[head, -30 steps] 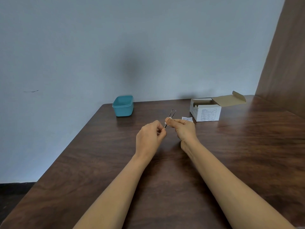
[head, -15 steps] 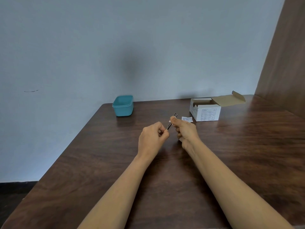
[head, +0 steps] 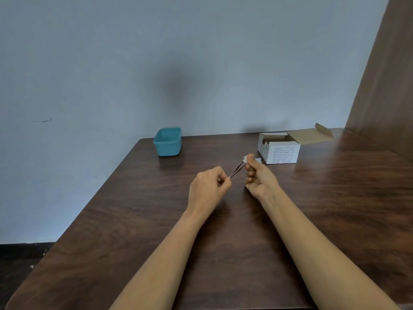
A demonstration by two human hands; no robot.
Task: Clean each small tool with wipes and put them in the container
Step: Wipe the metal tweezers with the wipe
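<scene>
Thin metal tweezers (head: 237, 170) are held above the dark wood surface (head: 223, 242), mid-front. L hand (head: 209, 186) fingers are curled, pinching the near end. R hand (head: 259, 177) fingers are closed on a small white wipe (head: 245, 158) round the far tip. Open-topped teal plastic container (head: 167, 142) sits back left, well apart from both hands; contents can't tell. White cardboard box (head: 279, 151) sits back right w/ flap open, inside not visible. Small white packet (head: 258, 160) lies just beside the box.

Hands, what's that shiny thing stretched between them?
Thin metal tweezers bridge the gap in the head view: the left hand pinches one end, the right hand pinches a white wipe around the other.
</scene>
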